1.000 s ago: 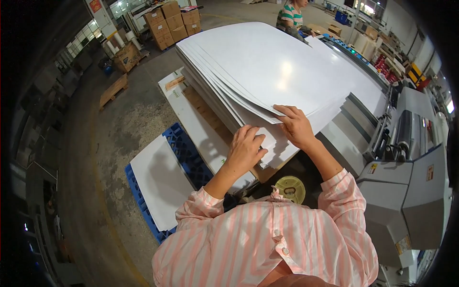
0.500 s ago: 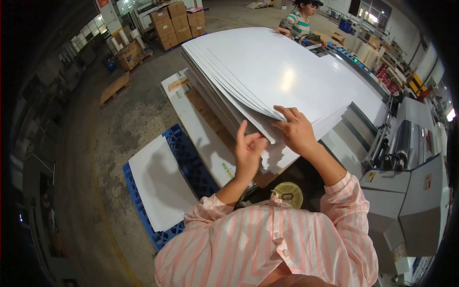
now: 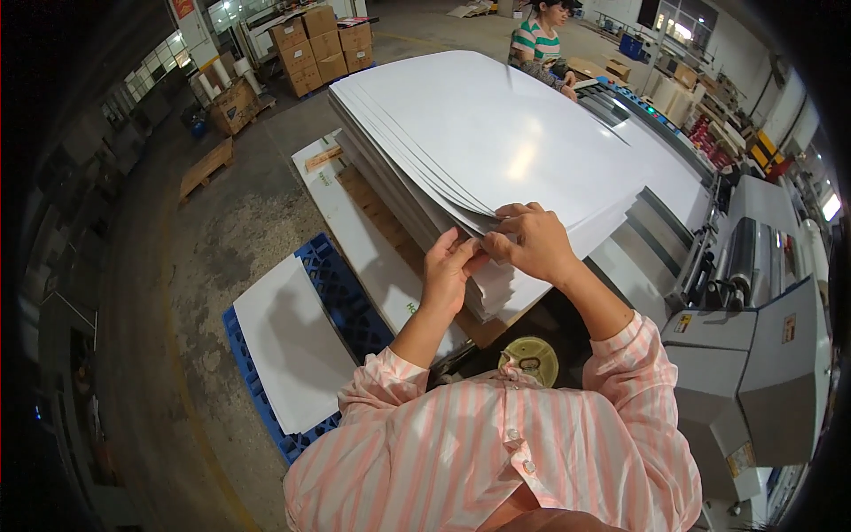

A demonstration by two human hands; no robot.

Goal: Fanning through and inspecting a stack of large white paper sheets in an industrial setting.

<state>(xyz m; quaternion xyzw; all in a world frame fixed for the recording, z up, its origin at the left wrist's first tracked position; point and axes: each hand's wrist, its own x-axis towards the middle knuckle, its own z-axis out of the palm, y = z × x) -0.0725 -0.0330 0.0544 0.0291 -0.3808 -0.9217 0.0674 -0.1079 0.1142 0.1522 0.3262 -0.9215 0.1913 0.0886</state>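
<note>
Far left of the hands, a blue pallet (image 3: 332, 293) on the floor carries one loose white sheet (image 3: 297, 341). Left hand (image 3: 450, 273) sits at the near corner of the big stack of white sheets (image 3: 479, 133), fingers curled up against the corner's edge, thumb side on the sheet edges; gripping looks light, pinch not fully visible. Right hand (image 3: 530, 241) just beside it, touching, fingers closed over the top few sheets at the same corner, lifting them a bit. Stack lies straight ahead, long axis running away from the hands toward a co-worker (image 3: 541, 40) at the far end. Both hands equally near; right is on top. Grey machine (image 3: 753, 355) right of the hands. Versus a second ago: hands were apart along the edge, now together at the corner, fanned sheets settled flatter.
</note>
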